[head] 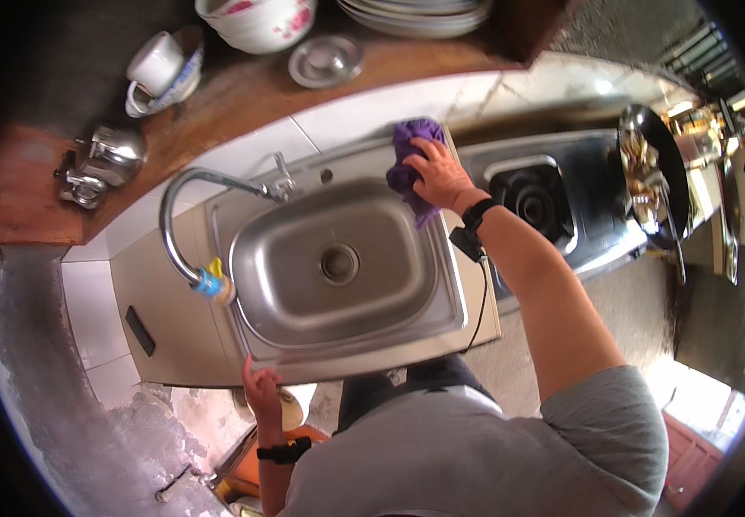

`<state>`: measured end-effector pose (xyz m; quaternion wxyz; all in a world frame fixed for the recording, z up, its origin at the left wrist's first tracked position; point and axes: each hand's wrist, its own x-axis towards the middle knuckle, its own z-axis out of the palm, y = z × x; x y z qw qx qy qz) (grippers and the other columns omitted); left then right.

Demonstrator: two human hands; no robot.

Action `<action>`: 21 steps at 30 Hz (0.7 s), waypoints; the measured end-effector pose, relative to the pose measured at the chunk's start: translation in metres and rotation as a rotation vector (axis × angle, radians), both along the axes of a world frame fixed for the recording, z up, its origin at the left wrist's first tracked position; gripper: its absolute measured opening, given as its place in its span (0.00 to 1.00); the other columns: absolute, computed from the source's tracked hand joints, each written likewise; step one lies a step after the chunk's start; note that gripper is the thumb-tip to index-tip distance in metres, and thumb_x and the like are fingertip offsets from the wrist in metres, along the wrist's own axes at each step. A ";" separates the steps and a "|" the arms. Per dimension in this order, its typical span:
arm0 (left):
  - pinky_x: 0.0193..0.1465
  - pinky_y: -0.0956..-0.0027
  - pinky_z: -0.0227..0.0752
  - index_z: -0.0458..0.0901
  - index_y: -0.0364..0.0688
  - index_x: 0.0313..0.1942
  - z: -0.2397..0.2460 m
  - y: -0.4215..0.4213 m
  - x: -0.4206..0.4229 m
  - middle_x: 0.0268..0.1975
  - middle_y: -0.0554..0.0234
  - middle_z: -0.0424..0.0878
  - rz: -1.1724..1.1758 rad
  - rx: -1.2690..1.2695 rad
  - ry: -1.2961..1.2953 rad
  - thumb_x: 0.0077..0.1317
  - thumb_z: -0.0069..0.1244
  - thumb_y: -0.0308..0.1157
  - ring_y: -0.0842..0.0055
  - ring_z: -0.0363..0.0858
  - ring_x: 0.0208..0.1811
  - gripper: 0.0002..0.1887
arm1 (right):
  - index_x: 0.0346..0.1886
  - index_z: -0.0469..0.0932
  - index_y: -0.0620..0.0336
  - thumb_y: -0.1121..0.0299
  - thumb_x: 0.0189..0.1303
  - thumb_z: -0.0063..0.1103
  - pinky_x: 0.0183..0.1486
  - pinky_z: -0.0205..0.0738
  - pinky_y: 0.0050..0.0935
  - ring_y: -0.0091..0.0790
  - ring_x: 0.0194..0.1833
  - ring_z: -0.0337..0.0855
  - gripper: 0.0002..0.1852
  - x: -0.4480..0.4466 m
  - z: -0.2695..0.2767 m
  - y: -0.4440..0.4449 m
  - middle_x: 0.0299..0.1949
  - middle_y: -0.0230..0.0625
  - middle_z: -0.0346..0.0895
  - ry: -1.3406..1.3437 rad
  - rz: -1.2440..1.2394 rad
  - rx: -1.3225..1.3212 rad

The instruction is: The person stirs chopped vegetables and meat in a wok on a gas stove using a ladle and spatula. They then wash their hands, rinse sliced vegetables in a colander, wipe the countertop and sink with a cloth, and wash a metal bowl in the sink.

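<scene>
My right hand (438,173) presses a crumpled purple cloth (405,178) onto the far right rim of a stainless steel sink (372,210). Its fingers are spread over the cloth. My left hand (261,386) is at the near left corner of the sink counter, with one finger extended to the edge and nothing visible in it. The basin holds a round drain (339,263). A curved chrome faucet (164,220) arches over the left side and ends in a blue and yellow nozzle (212,284).
A gas stove (531,203) adjoins the sink on the right, with a black wok (666,168) at its far end. A dark flat object (140,331) lies on the left counter. The wooden shelf (243,103) behind carries a floral bowl (259,26), stacked plates (418,16), cups and metal pots (113,155).
</scene>
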<state>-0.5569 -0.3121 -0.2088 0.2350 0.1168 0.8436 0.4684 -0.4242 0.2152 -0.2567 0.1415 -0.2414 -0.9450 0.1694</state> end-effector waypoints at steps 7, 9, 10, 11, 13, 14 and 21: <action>0.43 0.72 0.74 0.59 0.42 0.66 -0.006 -0.002 0.002 0.37 0.59 0.79 -0.207 0.020 0.018 0.66 0.37 0.21 0.76 0.79 0.34 0.27 | 0.50 0.74 0.50 0.67 0.43 0.62 0.67 0.57 0.50 0.58 0.64 0.59 0.25 0.131 -0.002 -0.110 0.63 0.43 0.60 -0.032 -0.162 0.066; 0.43 0.73 0.74 0.60 0.42 0.66 -0.012 -0.007 0.004 0.37 0.59 0.80 -0.263 0.064 0.013 0.65 0.36 0.19 0.76 0.79 0.34 0.28 | 0.51 0.75 0.51 0.67 0.42 0.63 0.67 0.56 0.51 0.58 0.64 0.58 0.26 0.165 0.001 -0.160 0.64 0.44 0.59 -0.035 -0.243 0.004; 0.43 0.73 0.73 0.61 0.41 0.65 -0.017 -0.011 0.007 0.36 0.59 0.80 -0.297 0.099 0.028 0.63 0.36 0.17 0.76 0.79 0.33 0.28 | 0.51 0.75 0.51 0.67 0.42 0.63 0.68 0.55 0.52 0.59 0.64 0.57 0.27 0.181 0.003 -0.186 0.64 0.44 0.58 -0.044 -0.270 -0.001; 0.43 0.73 0.73 0.62 0.41 0.65 -0.021 -0.015 0.011 0.35 0.59 0.80 -0.330 0.133 0.042 0.62 0.35 0.16 0.76 0.79 0.33 0.29 | 0.52 0.74 0.51 0.67 0.42 0.63 0.68 0.54 0.52 0.59 0.65 0.56 0.27 0.194 0.005 -0.211 0.64 0.45 0.57 -0.082 -0.306 -0.003; 0.43 0.74 0.73 0.62 0.41 0.65 -0.025 -0.025 0.020 0.35 0.60 0.80 -0.374 0.145 0.055 0.62 0.36 0.15 0.77 0.80 0.33 0.29 | 0.51 0.75 0.50 0.68 0.45 0.61 0.68 0.53 0.50 0.57 0.65 0.56 0.25 0.215 0.009 -0.253 0.65 0.43 0.57 -0.162 -0.366 -0.019; 0.43 0.74 0.73 0.63 0.41 0.65 -0.025 -0.030 0.024 0.36 0.60 0.81 -0.401 0.153 0.061 0.62 0.36 0.15 0.77 0.80 0.33 0.29 | 0.50 0.76 0.50 0.68 0.46 0.60 0.67 0.55 0.50 0.55 0.64 0.58 0.22 0.220 0.012 -0.267 0.63 0.42 0.59 -0.176 -0.348 0.004; 0.47 0.71 0.73 0.55 0.46 0.69 0.011 -0.034 0.071 0.52 0.54 0.77 -0.551 0.203 -0.216 0.67 0.44 0.24 0.74 0.80 0.43 0.30 | 0.46 0.76 0.55 0.77 0.46 0.54 0.55 0.71 0.38 0.48 0.55 0.74 0.20 0.161 0.052 -0.340 0.55 0.44 0.71 -0.086 0.000 -0.876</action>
